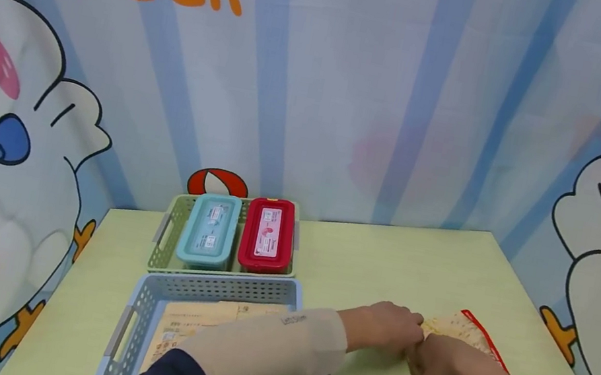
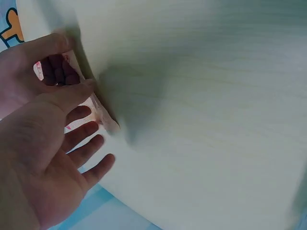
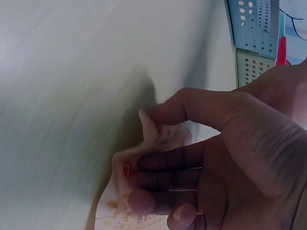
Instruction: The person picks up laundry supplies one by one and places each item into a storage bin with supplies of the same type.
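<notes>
A cream-coloured flat food packet [image 1: 460, 326] with a red edge lies at the right of the table, printed with small pictures and characters. At its near left end, my left hand [image 1: 389, 327] pinches the edge between thumb and forefinger; in the left wrist view the other fingers of the left hand [image 2: 57, 158] are spread loosely. Close beside it, my right hand [image 1: 444, 366] grips the same end, and the right wrist view shows the packet [image 3: 110, 206] creased under the thumb and fingers. The hands partly cover the packet.
A blue basket [image 1: 217, 283] holding cream packages [image 1: 192, 322] stands left of the hands, under the left forearm. Behind it a green basket [image 1: 157, 261] holds a light-blue lidded box [image 1: 210, 232] and a red one [image 1: 268, 235]. A printed curtain [image 1: 348, 89] borders the table.
</notes>
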The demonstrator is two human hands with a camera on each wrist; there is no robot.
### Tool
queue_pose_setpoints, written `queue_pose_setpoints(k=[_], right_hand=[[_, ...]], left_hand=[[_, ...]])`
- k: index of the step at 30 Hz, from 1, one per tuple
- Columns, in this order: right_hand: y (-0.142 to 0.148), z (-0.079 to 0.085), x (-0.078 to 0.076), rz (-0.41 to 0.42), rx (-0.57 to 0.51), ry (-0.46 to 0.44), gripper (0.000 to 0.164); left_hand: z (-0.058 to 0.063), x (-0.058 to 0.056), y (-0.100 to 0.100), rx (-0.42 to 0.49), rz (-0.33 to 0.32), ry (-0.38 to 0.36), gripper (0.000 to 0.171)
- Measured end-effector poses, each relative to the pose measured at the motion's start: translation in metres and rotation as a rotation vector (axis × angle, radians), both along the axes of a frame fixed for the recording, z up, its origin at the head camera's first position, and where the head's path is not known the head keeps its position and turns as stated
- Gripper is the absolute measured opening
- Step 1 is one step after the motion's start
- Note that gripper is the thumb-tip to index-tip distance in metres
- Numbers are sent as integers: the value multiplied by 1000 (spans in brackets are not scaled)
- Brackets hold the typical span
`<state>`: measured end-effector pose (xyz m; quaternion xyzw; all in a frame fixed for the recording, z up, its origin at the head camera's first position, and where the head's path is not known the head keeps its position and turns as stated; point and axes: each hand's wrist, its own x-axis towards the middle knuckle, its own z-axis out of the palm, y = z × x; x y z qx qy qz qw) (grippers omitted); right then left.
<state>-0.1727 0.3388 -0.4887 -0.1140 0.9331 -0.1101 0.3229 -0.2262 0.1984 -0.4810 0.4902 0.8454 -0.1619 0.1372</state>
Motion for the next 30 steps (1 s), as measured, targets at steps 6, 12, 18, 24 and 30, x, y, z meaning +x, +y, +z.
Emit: queue_pose_setpoints(k=[6, 12, 18, 24, 30], right_hand=[[4, 1, 1, 23, 8, 15, 12], [10, 21, 3, -3, -63, -49, 17], [15, 30, 2, 17, -115, -61, 21], [15, 34, -1, 21, -149, -89, 20], [11, 33, -4, 50, -182, -56, 32]], left_hand=[[1, 2, -3, -11, -15, 4, 18], [2, 2, -3, -2, -10, -18, 12], [2, 1, -4, 11, 16, -23, 11], [4, 1, -4, -20, 48, -26, 12], [9, -2, -12, -32, 84, -49, 13]])
